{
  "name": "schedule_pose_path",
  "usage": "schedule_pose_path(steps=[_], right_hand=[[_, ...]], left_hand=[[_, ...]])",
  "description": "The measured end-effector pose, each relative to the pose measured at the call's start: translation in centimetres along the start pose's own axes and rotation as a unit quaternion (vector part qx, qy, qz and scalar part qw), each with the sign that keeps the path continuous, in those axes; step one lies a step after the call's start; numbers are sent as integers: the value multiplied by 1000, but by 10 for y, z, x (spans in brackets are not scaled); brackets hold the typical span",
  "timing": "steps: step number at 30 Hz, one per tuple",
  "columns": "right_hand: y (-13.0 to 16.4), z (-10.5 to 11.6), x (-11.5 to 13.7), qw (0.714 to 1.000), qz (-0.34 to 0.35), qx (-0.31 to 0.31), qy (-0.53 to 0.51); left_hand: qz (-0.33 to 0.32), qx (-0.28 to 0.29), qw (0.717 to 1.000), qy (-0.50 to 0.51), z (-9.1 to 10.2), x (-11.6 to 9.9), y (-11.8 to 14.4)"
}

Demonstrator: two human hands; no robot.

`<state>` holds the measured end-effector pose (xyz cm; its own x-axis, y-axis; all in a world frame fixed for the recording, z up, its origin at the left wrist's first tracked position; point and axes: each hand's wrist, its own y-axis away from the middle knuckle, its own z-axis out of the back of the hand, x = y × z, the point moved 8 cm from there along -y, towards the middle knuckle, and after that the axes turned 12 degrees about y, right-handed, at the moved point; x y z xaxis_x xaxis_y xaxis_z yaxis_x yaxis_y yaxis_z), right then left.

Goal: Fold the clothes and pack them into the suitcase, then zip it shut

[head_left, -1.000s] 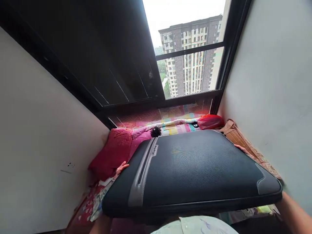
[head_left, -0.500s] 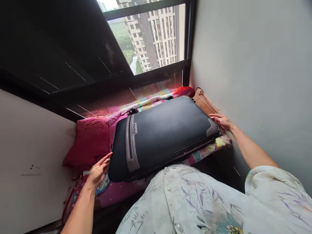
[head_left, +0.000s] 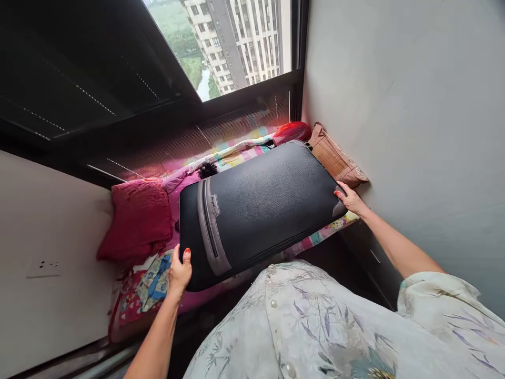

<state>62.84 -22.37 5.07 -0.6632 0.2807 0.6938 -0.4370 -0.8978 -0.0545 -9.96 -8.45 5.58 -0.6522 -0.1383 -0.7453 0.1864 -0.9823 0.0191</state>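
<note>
A black suitcase [head_left: 264,200] with a grey zip band and grey corner patches lies with its broad face up in front of me. My left hand [head_left: 180,271] grips its left end near the front corner, thumb on top and fingers over the side. At the other end my right hand [head_left: 350,201] clasps the grey corner patch, its thumb on the upper face. Beneath the case is a pink and patterned cover [head_left: 189,300]. The case's underside and most of my gripping fingers are hidden, so I cannot tell whether it touches the cover.
A dark red cushion [head_left: 136,221] sits left, with a blue patterned cloth [head_left: 155,281] in front. A brown package [head_left: 333,155] leans by the right wall [head_left: 414,131]. Behind are a red bundle [head_left: 292,131], a black fuzzy thing [head_left: 208,169] and a window [head_left: 236,47].
Both hands have shifted from touching the suitcase's edges to gripping it, thumbs now on top. The view has tilted down, and more of the blue cloth and the brown package shows.
</note>
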Motion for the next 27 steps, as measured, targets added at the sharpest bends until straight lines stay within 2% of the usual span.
schedule_pose_path(steps=[3,6,11,15,18,21,24,27], right_hand=[[0,-13,-9,997,7,-18,68],[-2,-20,-11,993,27,-34,109],[2,-21,-9,980,53,-61,184],[8,-17,5,942,81,-60,320],[6,-12,33,904,146,-62,397],[-3,-14,63,891,216,-38,398],[-11,-19,80,895,245,-41,372],[-6,-31,85,893,273,-54,355]], left_hand=[[-34,-26,999,-27,-19,0,9],[-53,-50,996,-47,-26,0,11],[-84,-82,990,-77,-17,-11,15],[-124,-95,972,-175,-8,-40,21],[-191,-56,952,-233,-11,-72,19],[-279,22,926,-254,-27,-97,14],[-340,107,901,-249,-46,-102,15],[-359,127,894,-236,-56,-91,19]])
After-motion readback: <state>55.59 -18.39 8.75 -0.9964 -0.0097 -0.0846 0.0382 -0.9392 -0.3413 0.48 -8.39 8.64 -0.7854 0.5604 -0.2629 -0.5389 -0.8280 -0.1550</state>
